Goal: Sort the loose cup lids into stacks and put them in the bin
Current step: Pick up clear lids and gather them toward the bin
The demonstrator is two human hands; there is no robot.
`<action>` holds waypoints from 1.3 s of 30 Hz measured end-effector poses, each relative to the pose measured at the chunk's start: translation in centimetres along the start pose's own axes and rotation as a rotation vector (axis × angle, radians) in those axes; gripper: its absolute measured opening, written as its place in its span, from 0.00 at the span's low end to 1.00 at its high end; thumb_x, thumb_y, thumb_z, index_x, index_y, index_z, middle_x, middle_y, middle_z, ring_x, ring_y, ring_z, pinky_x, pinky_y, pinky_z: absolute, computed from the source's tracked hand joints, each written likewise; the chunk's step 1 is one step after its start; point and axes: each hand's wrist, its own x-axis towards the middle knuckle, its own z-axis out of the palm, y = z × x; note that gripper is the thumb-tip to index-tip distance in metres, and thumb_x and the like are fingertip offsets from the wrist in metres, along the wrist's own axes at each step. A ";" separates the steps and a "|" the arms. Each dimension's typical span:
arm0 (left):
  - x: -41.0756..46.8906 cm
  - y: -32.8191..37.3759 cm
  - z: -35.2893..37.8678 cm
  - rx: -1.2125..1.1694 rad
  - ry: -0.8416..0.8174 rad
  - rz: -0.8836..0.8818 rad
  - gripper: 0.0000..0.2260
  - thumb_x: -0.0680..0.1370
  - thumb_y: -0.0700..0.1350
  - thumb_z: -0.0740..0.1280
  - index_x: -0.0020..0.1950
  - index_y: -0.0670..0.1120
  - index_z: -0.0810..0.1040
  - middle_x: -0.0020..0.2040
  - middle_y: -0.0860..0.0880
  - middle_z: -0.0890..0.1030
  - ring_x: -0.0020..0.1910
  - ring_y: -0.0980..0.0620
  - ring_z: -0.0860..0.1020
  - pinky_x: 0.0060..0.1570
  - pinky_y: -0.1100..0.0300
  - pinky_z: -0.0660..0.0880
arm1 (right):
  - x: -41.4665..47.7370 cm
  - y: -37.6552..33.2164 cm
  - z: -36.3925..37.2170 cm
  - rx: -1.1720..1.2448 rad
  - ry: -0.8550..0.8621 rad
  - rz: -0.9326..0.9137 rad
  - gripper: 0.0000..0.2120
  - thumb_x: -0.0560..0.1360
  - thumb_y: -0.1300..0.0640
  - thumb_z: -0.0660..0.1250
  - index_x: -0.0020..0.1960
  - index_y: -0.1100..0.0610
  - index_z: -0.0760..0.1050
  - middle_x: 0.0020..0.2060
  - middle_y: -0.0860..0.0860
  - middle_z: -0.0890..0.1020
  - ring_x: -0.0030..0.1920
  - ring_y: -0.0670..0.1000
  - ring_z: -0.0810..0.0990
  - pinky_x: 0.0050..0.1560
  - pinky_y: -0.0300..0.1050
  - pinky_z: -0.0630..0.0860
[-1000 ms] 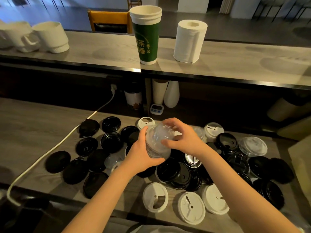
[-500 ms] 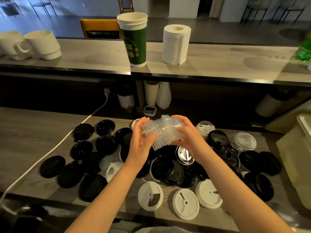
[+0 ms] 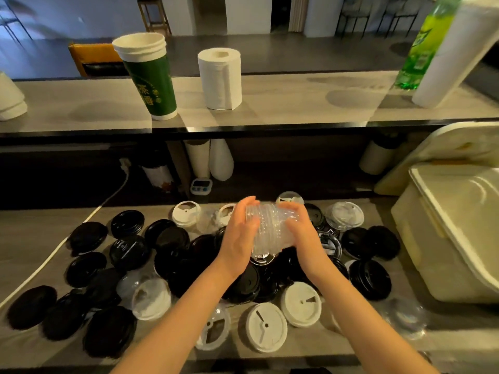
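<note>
A stack of clear plastic lids (image 3: 271, 228) lies sideways between my two hands above the counter. My left hand (image 3: 240, 233) presses its left end with the palm, fingers nearly straight. My right hand (image 3: 302, 230) cups the right end, fingers curled round it. Below them lie several loose black lids (image 3: 129, 252), white lids (image 3: 266, 326) and clear lids (image 3: 344, 217) scattered over the wooden counter (image 3: 32, 233). A cream plastic bin (image 3: 432, 255) with its lid ajar stands at the right.
A white cable (image 3: 54, 255) runs across the counter's left side. On the upper shelf stand a green paper cup stack (image 3: 151, 76), a paper towel roll (image 3: 220, 78), a green bottle (image 3: 424, 44) and a second white roll (image 3: 453, 55). A small timer (image 3: 201, 186) sits under the shelf.
The clear lid stack has turned from upright to lying sideways and been squeezed tighter between my hands. The view has swung right, bringing the bin into sight.
</note>
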 end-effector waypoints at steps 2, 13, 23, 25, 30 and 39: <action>0.7 0.2 2.6 -0.051 0.012 0.011 0.26 0.66 0.65 0.59 0.60 0.54 0.66 0.56 0.51 0.73 0.49 0.62 0.76 0.44 0.67 0.75 | -0.4 -0.3 -1.8 -0.019 0.021 -0.027 0.24 0.67 0.39 0.59 0.59 0.50 0.68 0.49 0.47 0.77 0.46 0.44 0.77 0.44 0.39 0.75; 8.7 3.3 21.1 0.131 -0.191 -0.066 0.36 0.73 0.63 0.54 0.77 0.50 0.48 0.76 0.52 0.56 0.73 0.56 0.57 0.72 0.55 0.57 | -0.2 -2.4 -21.4 0.075 0.256 0.024 0.23 0.65 0.40 0.65 0.57 0.47 0.68 0.52 0.50 0.75 0.48 0.47 0.78 0.44 0.40 0.75; 16.1 3.3 33.6 0.475 -0.330 0.044 0.27 0.80 0.55 0.57 0.77 0.47 0.55 0.75 0.48 0.58 0.74 0.52 0.58 0.72 0.54 0.57 | -0.3 -1.8 -37.1 -0.188 0.608 0.000 0.23 0.63 0.37 0.65 0.54 0.47 0.72 0.48 0.45 0.77 0.49 0.48 0.76 0.47 0.45 0.74; 16.8 1.9 33.9 0.558 -0.337 0.049 0.27 0.79 0.53 0.60 0.75 0.46 0.59 0.73 0.47 0.62 0.72 0.50 0.62 0.71 0.53 0.61 | -0.1 -1.0 -39.1 -0.280 0.642 0.026 0.26 0.64 0.38 0.67 0.57 0.49 0.70 0.48 0.46 0.76 0.49 0.51 0.76 0.50 0.50 0.75; 17.1 -0.9 33.1 0.790 -0.433 0.031 0.31 0.77 0.55 0.63 0.76 0.48 0.56 0.76 0.50 0.55 0.75 0.50 0.55 0.73 0.53 0.57 | 2.1 1.5 -42.4 -0.674 0.532 0.194 0.26 0.71 0.47 0.71 0.65 0.53 0.68 0.60 0.52 0.75 0.60 0.54 0.74 0.59 0.49 0.72; 17.7 -0.7 32.2 1.012 -0.501 0.055 0.35 0.76 0.61 0.62 0.77 0.49 0.53 0.78 0.52 0.51 0.75 0.50 0.50 0.73 0.49 0.55 | 6.9 5.0 -42.7 -1.165 0.008 0.318 0.34 0.71 0.45 0.69 0.71 0.55 0.62 0.67 0.54 0.70 0.64 0.57 0.71 0.62 0.50 0.70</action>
